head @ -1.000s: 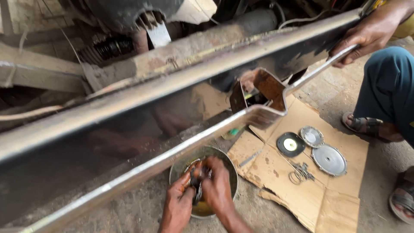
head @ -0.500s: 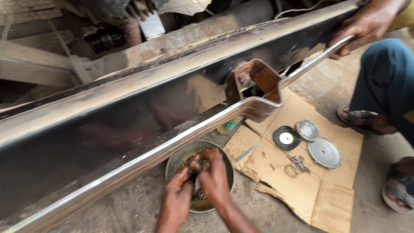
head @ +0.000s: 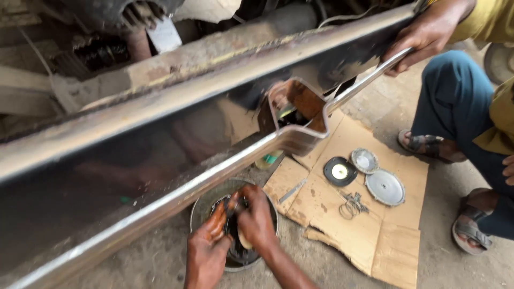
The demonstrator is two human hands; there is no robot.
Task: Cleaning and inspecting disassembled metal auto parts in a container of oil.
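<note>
Both my hands are down in a round metal pan (head: 199, 210) of dark oily liquid on the ground. My left hand (head: 208, 247) is oily and its fingers pinch a small dark part above the pan. Close beside it, my right hand (head: 257, 218) closes on the same small part; what the part is cannot be made out. A long shiny chrome bumper (head: 160, 155) crosses the view just above the pan.
Another person in blue trousers (head: 455, 101) and sandals crouches at right, a hand (head: 428, 35) holding the bumper's far end. A torn cardboard sheet (head: 385, 235) carries a black disc (head: 339, 171), two round metal covers (head: 384, 187), wire clips (head: 350, 204) and a small flat tool (head: 292, 191).
My hands have stayed in the pan, shifting slightly while working the small part. The view has drifted left and lower; the other person's hand still holds the bumper.
</note>
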